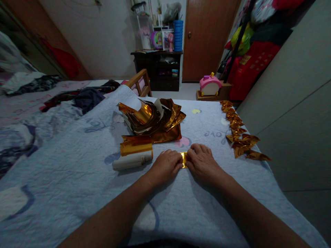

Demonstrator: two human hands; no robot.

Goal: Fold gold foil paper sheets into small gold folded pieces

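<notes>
Between my two hands a small piece of gold foil paper (183, 160) lies on the blue bedspread (103, 199), with only its shiny middle showing. My left hand (168, 164) is closed over its left end, fingers curled. On its right end presses my right hand (203, 160), fingers bent and together. Left of my left hand lies a grey-white roll (133, 161) with a gold sheet edge behind it. A curled stack of gold foil sheets (152, 115) rests beyond my hands. Folded gold foil pieces (241, 143) run in a row along the right edge.
Rumpled clothes and bedding (88, 98) lie to the left. Beyond the bed stand a wooden chair (139, 82), a dark cabinet (157, 69) and a pink toy (210, 85). A pale panel (289, 103) flanks the bed's right edge.
</notes>
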